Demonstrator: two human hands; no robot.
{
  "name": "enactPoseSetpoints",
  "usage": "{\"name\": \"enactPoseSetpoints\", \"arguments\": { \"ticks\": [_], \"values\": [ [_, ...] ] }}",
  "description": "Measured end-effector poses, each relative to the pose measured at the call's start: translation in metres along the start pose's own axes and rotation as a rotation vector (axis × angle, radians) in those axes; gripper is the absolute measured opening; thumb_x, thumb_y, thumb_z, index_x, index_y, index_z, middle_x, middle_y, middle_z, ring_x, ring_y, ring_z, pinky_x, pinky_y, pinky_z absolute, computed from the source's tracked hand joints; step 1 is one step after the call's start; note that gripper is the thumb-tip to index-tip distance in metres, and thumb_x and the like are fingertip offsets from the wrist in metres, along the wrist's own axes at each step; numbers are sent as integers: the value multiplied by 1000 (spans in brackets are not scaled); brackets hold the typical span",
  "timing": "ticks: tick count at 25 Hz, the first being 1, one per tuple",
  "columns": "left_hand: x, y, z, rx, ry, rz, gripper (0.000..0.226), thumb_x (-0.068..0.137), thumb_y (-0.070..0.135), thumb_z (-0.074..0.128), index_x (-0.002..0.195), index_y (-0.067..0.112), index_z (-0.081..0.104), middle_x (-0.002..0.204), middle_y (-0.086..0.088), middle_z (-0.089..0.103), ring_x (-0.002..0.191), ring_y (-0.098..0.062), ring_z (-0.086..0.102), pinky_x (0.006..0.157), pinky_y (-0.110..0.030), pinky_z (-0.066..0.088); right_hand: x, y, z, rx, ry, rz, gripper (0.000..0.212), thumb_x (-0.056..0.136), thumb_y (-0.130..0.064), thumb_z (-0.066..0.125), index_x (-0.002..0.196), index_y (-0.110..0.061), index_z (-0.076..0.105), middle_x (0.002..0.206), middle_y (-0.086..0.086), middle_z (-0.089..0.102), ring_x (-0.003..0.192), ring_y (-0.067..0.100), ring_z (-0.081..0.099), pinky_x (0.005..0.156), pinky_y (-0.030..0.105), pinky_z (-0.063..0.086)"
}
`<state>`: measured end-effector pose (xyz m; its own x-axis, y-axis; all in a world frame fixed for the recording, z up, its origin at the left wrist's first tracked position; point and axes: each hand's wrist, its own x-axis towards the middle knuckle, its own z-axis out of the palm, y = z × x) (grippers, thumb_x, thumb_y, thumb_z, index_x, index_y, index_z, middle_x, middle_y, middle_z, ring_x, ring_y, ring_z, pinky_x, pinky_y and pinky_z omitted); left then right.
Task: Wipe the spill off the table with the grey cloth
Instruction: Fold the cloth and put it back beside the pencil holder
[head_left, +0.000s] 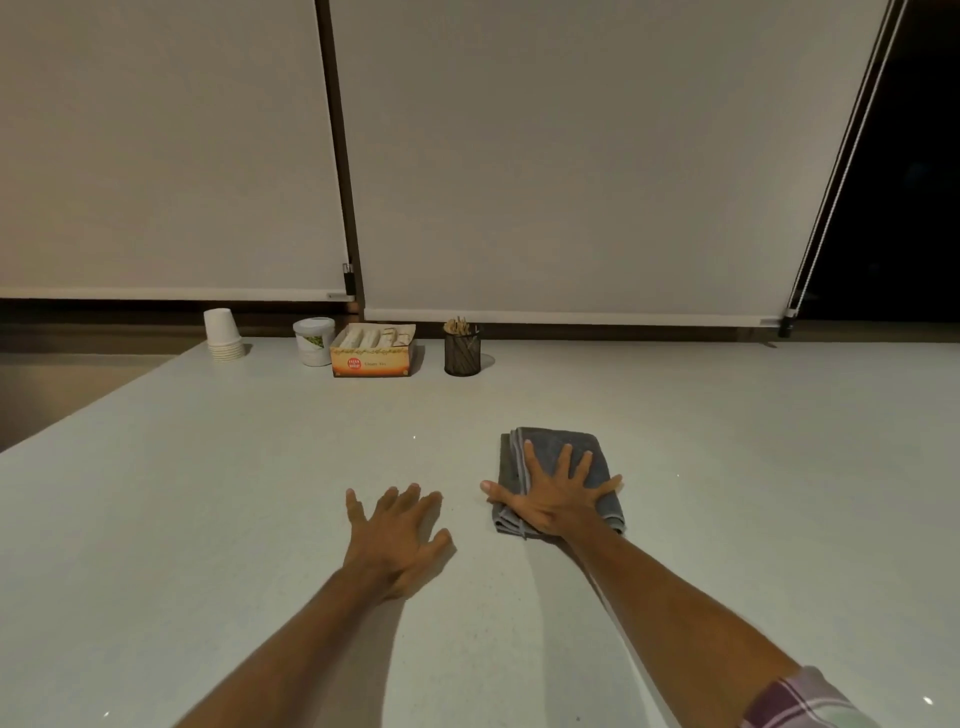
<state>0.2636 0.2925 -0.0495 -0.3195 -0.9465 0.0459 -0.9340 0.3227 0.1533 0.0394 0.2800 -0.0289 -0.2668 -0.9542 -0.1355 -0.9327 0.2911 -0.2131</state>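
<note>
Right hand pressed flat on the folded grey cloth, left hand bare on the table.

Nearest, a checked sleeve (810, 699) shows at the right forearm; both arms stretch forward over the pale table (208, 519). The left hand (395, 535) rests palm down on the bare surface, fingers spread and slightly bent, grasping nothing. Just beside it, the right hand (553, 499) lies palm down with fingers splayed on the grey cloth (587, 447), pinning it rather than gripping it; the cloth is folded into a rectangle, right of the table's middle. No spill can be made out on the surface. Along the far edge stand a stack of paper cups (224, 335), a white lidded tub (314, 341), an open box of sachets (373, 351) and a black mesh holder (462, 351) of sticks, before drawn blinds (571, 156).
</note>
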Motion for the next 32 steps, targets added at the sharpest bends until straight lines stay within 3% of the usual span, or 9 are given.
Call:
{"name": "enactPoseSetpoints", "arguments": {
  "ticks": [3, 5, 8, 11, 17, 21, 24, 29, 32],
  "values": [
    [16, 23, -9, -63, 107, -43, 63, 86, 60, 23, 131, 25, 49, 135, 2, 54, 130, -20, 45, 113, -53, 17, -1, 8, -7, 59, -12, -66, 100, 64, -96, 13, 150, -48, -9, 162, 9, -18, 146, 41, -22, 97, 75, -22],
    [31, 46, -18, -73, 102, -62, 46, 92, 47, 36, 121, 17, 56, 124, -5, 59, 119, -25, 52, 98, -44, 34, 0, 21, -16, 108, 37, -78, 89, 74, -89, 13, 152, -46, 2, 164, 8, -9, 148, 39, -15, 102, 72, -20],
    [59, 72, -27, -154, 65, -137, 40, 94, 40, 43, 114, 11, 62, 119, -10, 62, 111, -28, 57, 92, -40, 44, 5, 42, -34, 147, 146, 13, 69, 93, -66, 27, 151, -29, 25, 159, 15, 19, 145, 40, 13, 114, 61, 7],
    [84, 88, -26, -342, -17, -214, 39, 92, 39, 49, 112, 7, 59, 117, -13, 63, 103, -29, 62, 89, -41, 53, 11, 57, -44, 179, 172, 117, 47, 98, -37, 42, 140, -15, 38, 146, 16, 34, 134, 37, 30, 108, 49, 30],
    [112, 107, -25, -605, -112, -350, 47, 81, 25, 68, 118, 2, 52, 118, -16, 59, 107, -32, 60, 87, -39, 55, 23, 61, -41, 340, 109, 254, 55, 94, -37, 57, 138, -8, 40, 141, 15, 42, 130, 34, 44, 104, 42, 40],
    [125, 108, -29, -882, -238, -419, 44, 77, 13, 73, 112, -3, 51, 106, -17, 59, 92, -29, 61, 58, -30, 50, 33, 60, -45, 336, 57, 230, 49, 91, -31, 62, 131, -4, 52, 135, 14, 55, 123, 31, 55, 100, 37, 48],
    [130, 107, -31, -964, -338, -415, 27, 79, 14, 72, 93, 2, 52, 92, -14, 57, 74, -21, 55, 49, -25, 43, 38, 60, -50, 372, 16, 264, 51, 90, -28, 66, 131, -3, 50, 135, 15, 55, 123, 30, 55, 97, 35, 47],
    [138, 103, -45, -892, -480, -232, 12, 80, 10, 63, 79, 6, 53, 65, -8, 44, 53, -16, 39, 50, -27, 37, 40, 53, -58, 477, -50, 295, 51, 86, -17, 69, 130, 0, 48, 130, 17, 55, 117, 32, 57, 91, 37, 52],
    [142, 102, -55, -898, -525, -135, 6, 86, 3, 56, 89, 8, 55, 75, -10, 48, 59, -19, 45, 56, -30, 46, 44, 57, -70, 600, -136, 331, 30, 89, -17, 68, 111, -3, 53, 105, 16, 56, 94, 28, 56, 77, 37, 49]
  ]
}}
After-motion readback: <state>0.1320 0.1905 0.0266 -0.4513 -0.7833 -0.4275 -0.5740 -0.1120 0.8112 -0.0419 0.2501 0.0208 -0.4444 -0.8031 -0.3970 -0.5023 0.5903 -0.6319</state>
